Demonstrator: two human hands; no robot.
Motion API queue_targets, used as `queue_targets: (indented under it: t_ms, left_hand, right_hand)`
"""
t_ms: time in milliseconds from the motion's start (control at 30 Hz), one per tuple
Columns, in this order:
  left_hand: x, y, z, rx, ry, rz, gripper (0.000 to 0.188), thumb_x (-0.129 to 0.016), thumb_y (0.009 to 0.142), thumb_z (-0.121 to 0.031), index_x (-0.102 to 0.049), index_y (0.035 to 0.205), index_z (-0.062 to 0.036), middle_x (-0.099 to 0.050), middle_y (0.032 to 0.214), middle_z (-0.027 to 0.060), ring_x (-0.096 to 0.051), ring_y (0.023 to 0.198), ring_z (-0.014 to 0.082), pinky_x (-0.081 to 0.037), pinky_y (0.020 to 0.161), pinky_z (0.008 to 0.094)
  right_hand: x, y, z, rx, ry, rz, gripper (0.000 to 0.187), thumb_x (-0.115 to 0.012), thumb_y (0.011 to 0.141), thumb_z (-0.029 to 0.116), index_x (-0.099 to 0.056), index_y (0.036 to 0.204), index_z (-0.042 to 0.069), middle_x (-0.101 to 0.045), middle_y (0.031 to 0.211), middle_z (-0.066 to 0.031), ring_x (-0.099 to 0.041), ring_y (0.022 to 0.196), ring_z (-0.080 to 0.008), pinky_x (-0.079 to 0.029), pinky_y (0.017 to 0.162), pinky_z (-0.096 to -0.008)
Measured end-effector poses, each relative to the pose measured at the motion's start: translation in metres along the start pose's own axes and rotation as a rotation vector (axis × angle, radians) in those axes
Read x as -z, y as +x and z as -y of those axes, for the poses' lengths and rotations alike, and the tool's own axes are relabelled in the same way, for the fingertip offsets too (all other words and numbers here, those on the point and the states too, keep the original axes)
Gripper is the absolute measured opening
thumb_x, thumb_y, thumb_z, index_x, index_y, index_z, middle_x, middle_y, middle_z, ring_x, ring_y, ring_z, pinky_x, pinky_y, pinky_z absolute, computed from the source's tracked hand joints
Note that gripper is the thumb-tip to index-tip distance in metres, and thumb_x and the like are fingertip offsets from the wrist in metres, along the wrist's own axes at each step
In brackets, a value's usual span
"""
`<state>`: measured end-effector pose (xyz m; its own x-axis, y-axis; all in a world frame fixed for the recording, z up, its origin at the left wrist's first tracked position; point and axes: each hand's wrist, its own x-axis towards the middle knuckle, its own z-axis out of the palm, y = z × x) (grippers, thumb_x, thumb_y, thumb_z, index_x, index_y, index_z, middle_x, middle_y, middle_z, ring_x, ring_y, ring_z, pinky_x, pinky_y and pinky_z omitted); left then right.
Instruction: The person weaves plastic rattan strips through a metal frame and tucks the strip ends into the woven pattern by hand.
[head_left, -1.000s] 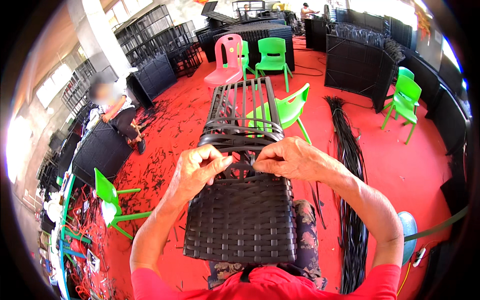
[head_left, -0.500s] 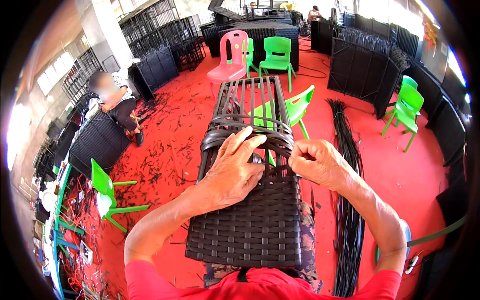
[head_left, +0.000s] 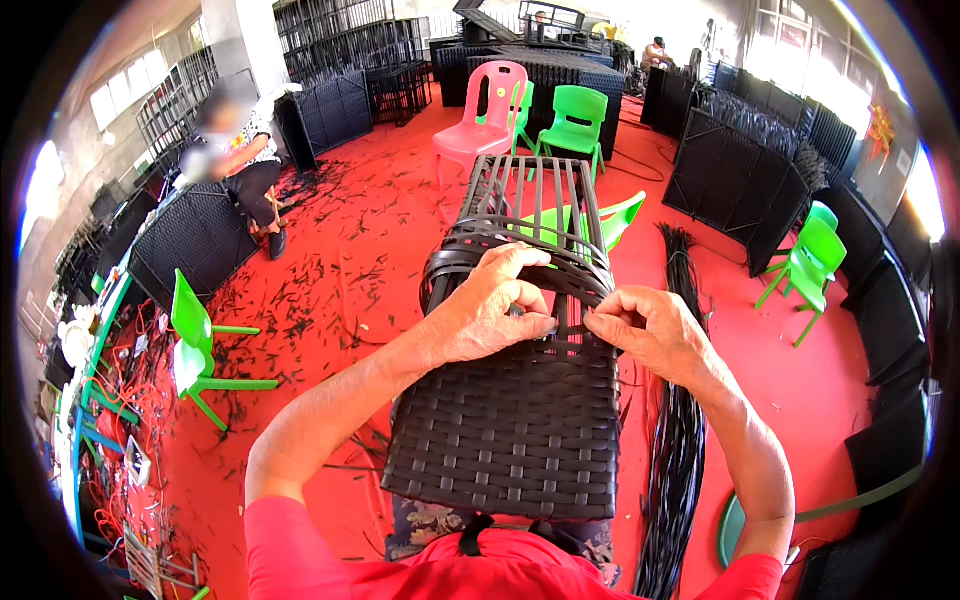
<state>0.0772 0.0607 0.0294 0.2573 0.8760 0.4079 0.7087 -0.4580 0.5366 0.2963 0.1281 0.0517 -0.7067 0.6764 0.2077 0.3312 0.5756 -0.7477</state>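
A black chair-like frame [head_left: 500,440] rests on my lap, its near part woven in a basket pattern and its far part showing bare slats [head_left: 546,185]. Loops of flat black strip [head_left: 470,245] wrap around its middle. My left hand [head_left: 500,308] lies over the loops, index finger stretched across them, its thumb and curled fingers closed on a black strip near the top woven row. At the frame's right edge, my right hand [head_left: 655,328] pinches the strip between thumb and fingers. The pinched part is mostly hidden by the fingertips.
A bundle of long black strips [head_left: 680,440] lies on the red floor to the right. Green chairs [head_left: 815,250] and a pink chair [head_left: 482,120] stand around. A seated person [head_left: 245,165] is at the left. Black woven panels [head_left: 735,185] are stacked behind; scraps litter the floor.
My right hand has gone from a fist beside the frame to a pinch at its edge. The left fingers have curled in more. The whole view has shifted slightly.
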Motion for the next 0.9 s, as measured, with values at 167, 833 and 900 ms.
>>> queue_targets:
  t_ms: [167, 833, 900]
  left_hand:
    - [0.034, -0.028, -0.019, 0.115, -0.233, -0.292, 0.012, -0.062, 0.078, -0.014, -0.063, 0.075, -0.0026, -0.044, 0.126, 0.0122, -0.040, 0.118, 0.0189, -0.027, 0.099, 0.0343]
    - [0.016, -0.031, 0.029, -0.078, 0.303, -0.005, 0.017, -0.058, 0.079, -0.019, -0.066, 0.085, -0.0051, -0.033, 0.134, 0.0182, -0.022, 0.128, 0.0399, -0.020, 0.105, 0.0484]
    - [0.027, -0.034, 0.028, 0.015, -0.016, -0.046, 0.015, -0.061, 0.078, -0.020, -0.067, 0.083, -0.0068, -0.036, 0.133, 0.0171, -0.020, 0.130, 0.0367, -0.019, 0.105, 0.0463]
  right_hand:
    - [-0.017, 0.009, 0.021, 0.112, -0.038, 0.003, 0.019, -0.058, 0.084, 0.017, -0.063, 0.097, 0.004, -0.060, 0.069, -0.0090, -0.054, 0.059, -0.0123, -0.043, 0.056, -0.0285]
    - [-0.037, 0.032, 0.035, -0.023, -0.116, 0.183, 0.020, -0.059, 0.077, 0.017, -0.056, 0.071, -0.002, -0.054, 0.055, -0.0034, -0.050, 0.054, -0.0071, -0.042, 0.052, -0.0269]
    - [-0.033, 0.030, 0.038, -0.025, -0.120, 0.184, 0.017, -0.060, 0.078, 0.016, -0.060, 0.078, -0.001, -0.053, 0.056, -0.0028, -0.047, 0.053, -0.0070, -0.041, 0.051, -0.0265]
